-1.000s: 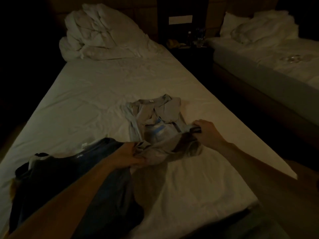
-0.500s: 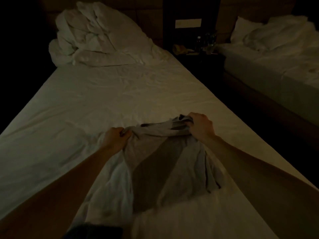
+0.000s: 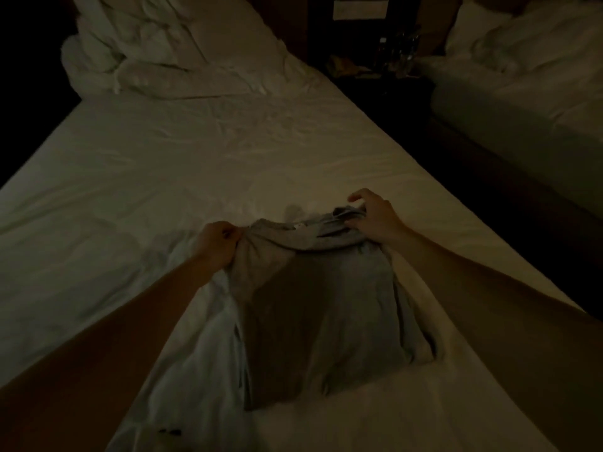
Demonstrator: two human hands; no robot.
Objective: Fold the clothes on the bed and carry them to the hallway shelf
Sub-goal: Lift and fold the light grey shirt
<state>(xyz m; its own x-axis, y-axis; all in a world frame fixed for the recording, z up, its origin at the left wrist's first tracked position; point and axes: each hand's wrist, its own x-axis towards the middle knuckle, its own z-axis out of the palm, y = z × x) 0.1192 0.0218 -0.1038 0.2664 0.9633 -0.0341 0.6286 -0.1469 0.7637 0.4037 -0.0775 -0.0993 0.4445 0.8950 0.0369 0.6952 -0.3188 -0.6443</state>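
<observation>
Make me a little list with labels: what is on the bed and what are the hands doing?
shirt: grey shirt, flat on the bed
left hand: left hand grips the shirt's far left corner
right hand: right hand rests on the far right corner, fingers loose
far end: crumpled duvet
beside: second bed
light: very dim

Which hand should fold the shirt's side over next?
Probably the left hand: it grips the shirt at its far left corner. The right hand only rests near the collar, fingers loosening.
</observation>
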